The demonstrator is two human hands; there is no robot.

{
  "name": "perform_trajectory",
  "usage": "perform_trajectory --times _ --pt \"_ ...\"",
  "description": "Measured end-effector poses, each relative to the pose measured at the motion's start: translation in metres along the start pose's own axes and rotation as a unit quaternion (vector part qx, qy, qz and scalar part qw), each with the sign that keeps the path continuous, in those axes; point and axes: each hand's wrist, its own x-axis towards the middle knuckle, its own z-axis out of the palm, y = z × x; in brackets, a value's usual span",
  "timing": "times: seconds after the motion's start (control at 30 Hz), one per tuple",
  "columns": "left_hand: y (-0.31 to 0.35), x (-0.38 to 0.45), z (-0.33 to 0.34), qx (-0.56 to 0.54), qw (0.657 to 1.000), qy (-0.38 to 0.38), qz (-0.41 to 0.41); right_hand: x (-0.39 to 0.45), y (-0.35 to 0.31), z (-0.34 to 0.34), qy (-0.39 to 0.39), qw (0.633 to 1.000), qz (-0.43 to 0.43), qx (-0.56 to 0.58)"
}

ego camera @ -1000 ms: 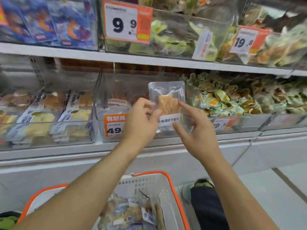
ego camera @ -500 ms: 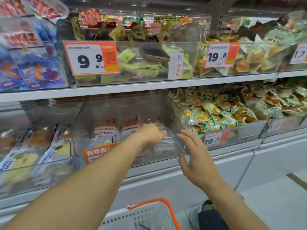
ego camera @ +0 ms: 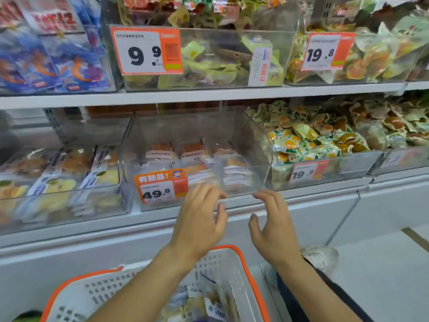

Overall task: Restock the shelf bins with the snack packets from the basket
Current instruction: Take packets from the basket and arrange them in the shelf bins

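A clear plastic shelf bin (ego camera: 246, 182) with an orange 49.8 price tag holds several clear snack packets (ego camera: 234, 173) with orange-brown contents and white labels. My left hand (ego camera: 199, 219) and my right hand (ego camera: 274, 226) hover just in front of and below the bin's front edge, fingers spread, holding nothing. Below them stands a white basket with an orange rim (ego camera: 250, 275). Several more snack packets (ego camera: 197, 305) lie inside the basket, partly hidden by my left forearm.
Left of the bin a clear bin (ego camera: 69, 205) holds yellow-filled packets. To its right a bin (ego camera: 325, 145) is piled with green egg-print packets. The upper shelf (ego camera: 209, 94) carries bins tagged 9.9 and 19.8. A shoe (ego camera: 322, 256) stands on the white floor.
The packet my hands held a second ago now lies in the 49.8 bin. Both hands have drawn back out of the bin, empty, toward the basket.
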Motion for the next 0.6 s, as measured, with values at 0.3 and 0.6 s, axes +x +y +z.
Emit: perform_trajectory --times 0.3,0.6 --pt "-0.051 -0.266 0.018 0.047 0.856 -0.417 -0.301 -0.147 -0.022 0.105 -0.506 0.852 0.128 -0.029" --pt "-0.03 -0.34 0.037 -0.167 0.718 -0.496 -0.459 -0.249 0.009 0.132 -0.648 0.73 0.147 -0.156"
